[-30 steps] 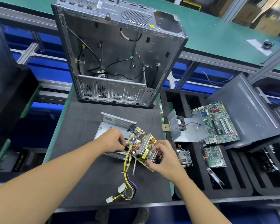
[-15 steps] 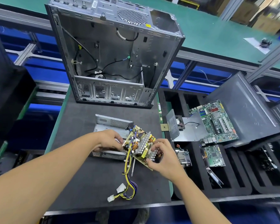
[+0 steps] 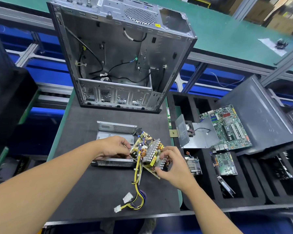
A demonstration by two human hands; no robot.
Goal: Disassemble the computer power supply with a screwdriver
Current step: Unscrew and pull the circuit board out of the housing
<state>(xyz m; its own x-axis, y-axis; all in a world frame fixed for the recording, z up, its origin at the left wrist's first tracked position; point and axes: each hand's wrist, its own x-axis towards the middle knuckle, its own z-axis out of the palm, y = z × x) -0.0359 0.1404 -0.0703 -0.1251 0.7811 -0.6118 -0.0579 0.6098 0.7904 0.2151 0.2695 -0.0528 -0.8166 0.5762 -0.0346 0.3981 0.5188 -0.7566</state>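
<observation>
— What's biggest on the bench?
— The open case point(image 3: 118, 53), standing upright at the far end of the dark mat point(image 3: 91, 191), with loose black wires hanging inside. To the right a dark panel point(image 3: 260, 119) leans over the foam tray point(image 3: 243, 191).
— What's in the tray?
— A green motherboard point(image 3: 227, 125) lying partly under that panel, with a grey metal cover point(image 3: 198, 137) just to its left. Smaller parts sit in the slots nearer the person.
— And the power supply?
— In the middle of the mat. Its metal shell point(image 3: 115, 130) lies open and flat. The board point(image 3: 147, 151) is out of it, tilted, at the shell's right end.
— Who holds the board?
— Both hands. The left hand point(image 3: 113, 147) reaches across the shell, fingers curled, thumb and fingertips pinching the board's left edge. The right hand point(image 3: 172, 166) grips the right side, its fingers bent over the heatsink fins and its thumb on the near edge.
— Anything trailing?
— Yellow and black cables point(image 3: 137, 183) drop from the board onto the mat and curl toward the near edge, ending in two white plugs point(image 3: 127, 198).
</observation>
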